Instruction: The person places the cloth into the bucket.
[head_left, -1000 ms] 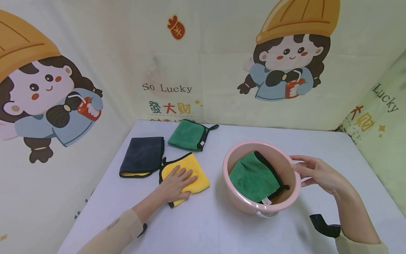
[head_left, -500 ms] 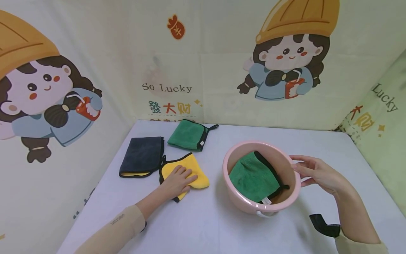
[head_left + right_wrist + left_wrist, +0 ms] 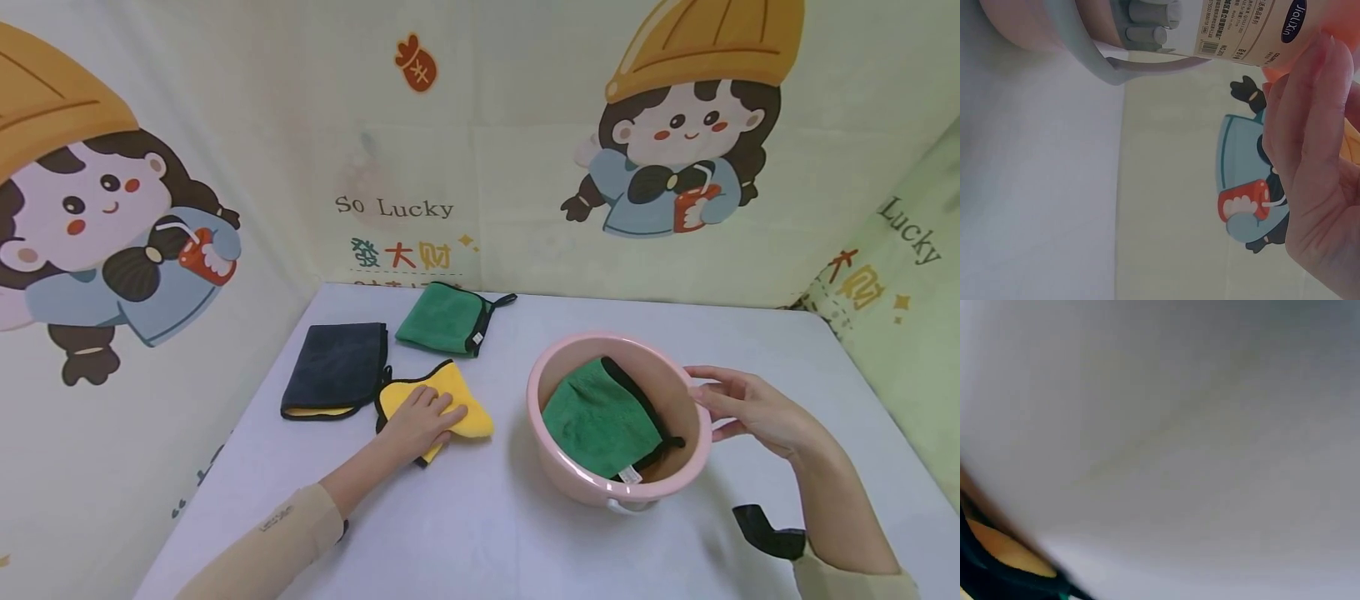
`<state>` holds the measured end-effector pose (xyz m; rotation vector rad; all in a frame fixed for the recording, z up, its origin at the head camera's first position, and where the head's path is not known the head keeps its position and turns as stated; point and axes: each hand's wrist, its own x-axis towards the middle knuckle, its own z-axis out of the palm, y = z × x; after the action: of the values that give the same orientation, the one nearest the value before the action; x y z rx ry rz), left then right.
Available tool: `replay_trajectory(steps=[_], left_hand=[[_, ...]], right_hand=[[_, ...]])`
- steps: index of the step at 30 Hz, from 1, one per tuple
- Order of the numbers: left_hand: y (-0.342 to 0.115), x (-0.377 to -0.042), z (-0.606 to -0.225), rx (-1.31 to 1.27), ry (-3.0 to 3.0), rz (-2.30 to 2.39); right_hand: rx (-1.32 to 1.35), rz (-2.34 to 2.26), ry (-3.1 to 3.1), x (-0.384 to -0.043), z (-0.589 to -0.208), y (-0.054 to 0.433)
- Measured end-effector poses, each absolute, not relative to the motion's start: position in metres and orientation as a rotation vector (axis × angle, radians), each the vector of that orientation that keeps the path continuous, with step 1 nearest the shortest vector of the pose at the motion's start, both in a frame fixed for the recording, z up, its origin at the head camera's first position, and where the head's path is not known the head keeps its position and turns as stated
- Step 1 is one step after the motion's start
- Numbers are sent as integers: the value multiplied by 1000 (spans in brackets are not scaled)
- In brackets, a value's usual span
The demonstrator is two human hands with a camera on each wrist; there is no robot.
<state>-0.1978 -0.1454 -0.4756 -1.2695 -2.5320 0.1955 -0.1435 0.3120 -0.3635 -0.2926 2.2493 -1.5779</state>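
Note:
In the head view my left hand (image 3: 420, 423) grips a yellow cleaning cloth (image 3: 471, 423) with black edging, its fingers bunching the fabric on the table. My right hand (image 3: 761, 414) holds the right rim of a pink bucket (image 3: 534, 400), thumb over the edge and fingers outside. Inside the bucket lies a green cloth (image 3: 600, 417) with black trim. The right wrist view shows the bucket's printed label (image 3: 1235, 31) and pale handle (image 3: 1100, 59) beside the fingers. A blurred pale surface fills most of the left wrist view; the left fingers are hidden there.
A folded dark grey cloth (image 3: 337, 367) lies left of the yellow one. Behind them is a folded green cloth (image 3: 444, 319) with a black loop. The white table (image 3: 480, 533) meets a printed cloth backdrop (image 3: 525, 167) at the back and sides.
My left hand's fingers have drawn in, gathering the yellow cloth into folds and pulling its near corner upward. The right hand and bucket have stayed in place.

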Motion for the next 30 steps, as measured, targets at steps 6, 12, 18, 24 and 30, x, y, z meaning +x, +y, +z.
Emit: replay_trajectory(steps=[6,12,18,24,30], left_hand=[[-139,-201,-450,-1209,-2469,134],[-129,-202,-416,-1191,-2344,169],[-115,-203,-382,-1149,-2220,238],[-100,-204,-360,-1128,-2120,208],[-79,-198,-345,-1188,-2072,155]], right_hand=[[-330,-1582,2255,-144,-364,313],[-278,-1544,2305,-144,-363,311],[-246,-1527,2316,-143,-362,309],[-249,-1538,2310,-143,-363,310],[-247,-1540,2308,-142,-363,310]])
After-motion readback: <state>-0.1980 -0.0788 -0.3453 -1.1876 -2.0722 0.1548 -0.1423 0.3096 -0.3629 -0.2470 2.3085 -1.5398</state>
